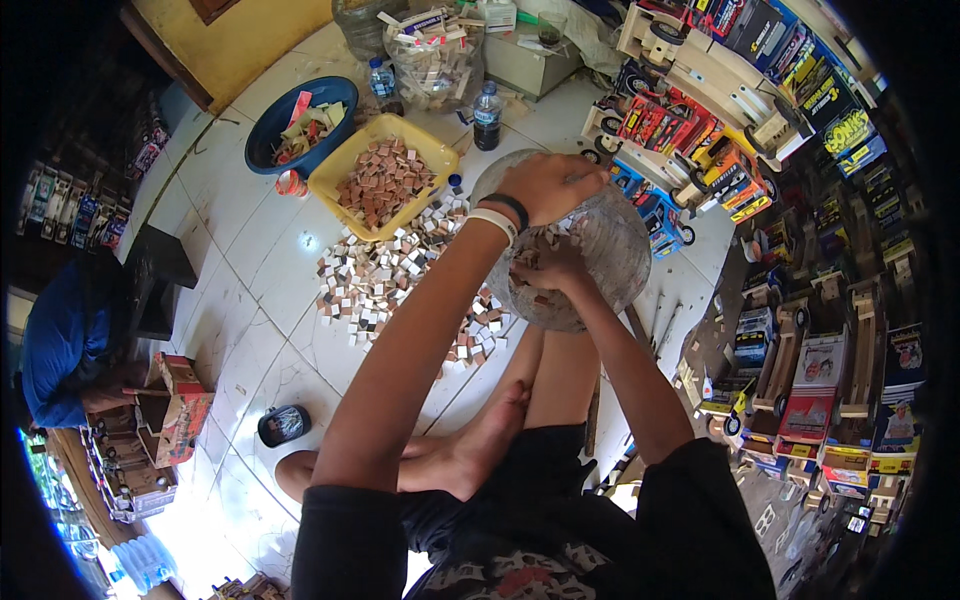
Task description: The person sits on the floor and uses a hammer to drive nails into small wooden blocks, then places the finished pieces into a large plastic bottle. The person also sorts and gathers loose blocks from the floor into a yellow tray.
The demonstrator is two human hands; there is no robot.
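A round grey block (pixel 622 255) with a worn, flat top stands beyond my bare legs. My left hand (pixel 555 190), a black and a white band at its wrist, lies over the block's far side. Its fingers are curled, and what they hold, if anything, is hidden. Nearer, my right hand (pixel 550 268) bends its fingers down among small brown wooden pieces (pixel 553 238) on the block's left part. Whether a piece is between its fingertips I cannot make out. Left of the block, many small white and brown square pieces (pixel 375 285) are spread over the tiles.
A yellow basin (pixel 325 190) holds brown pieces; behind it stand a blue tub (pixel 262 130), bottles (pixel 487 117) and a bag of wood strips (pixel 435 60). Colourful toy trucks (pixel 690 130) crowd the right. A small dark dish (pixel 284 426) sits left. Another person (pixel 65 335) works far left.
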